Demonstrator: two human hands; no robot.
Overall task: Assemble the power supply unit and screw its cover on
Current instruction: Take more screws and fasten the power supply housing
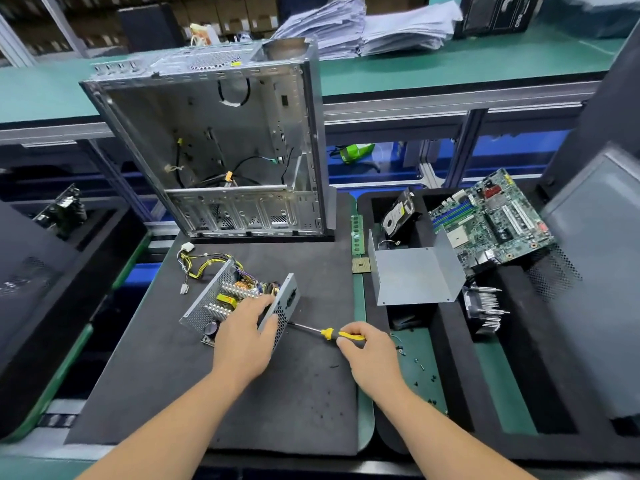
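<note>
Two hands are on the job, and I read it from the fingers outward. The fingers of my left hand [246,336] are curled over the perforated end wall of the power supply unit [239,303], thumb outside against the mesh and the rest inside by the heat-sink fins, clamping the wall to steady the box. The fingers of my right hand [369,355] are wrapped round the yellow-and-black handle of the screwdriver [327,333], whose shaft runs level to that same wall and meets it low down; I cannot see the tip or a screw there, so whether it is driving one in is only my guess. The unit lies open-topped on the dark mat [294,393], its circuit board, yellow transformer and capacitor all exposed, its yellow and black wire harness [197,265] trailing off its far-left corner. The cover [414,273], a bent grey sheet, rests well to the right of the unit on the black foam tray [450,341], not yet fitted. Loose screws [420,363] are scattered to the right of the unit, near my right wrist. Beyond the unit stands the empty computer case [221,143]. I judge the task early to midway: internals seated, perhaps being fastened; the cover and its screws remain.
</note>
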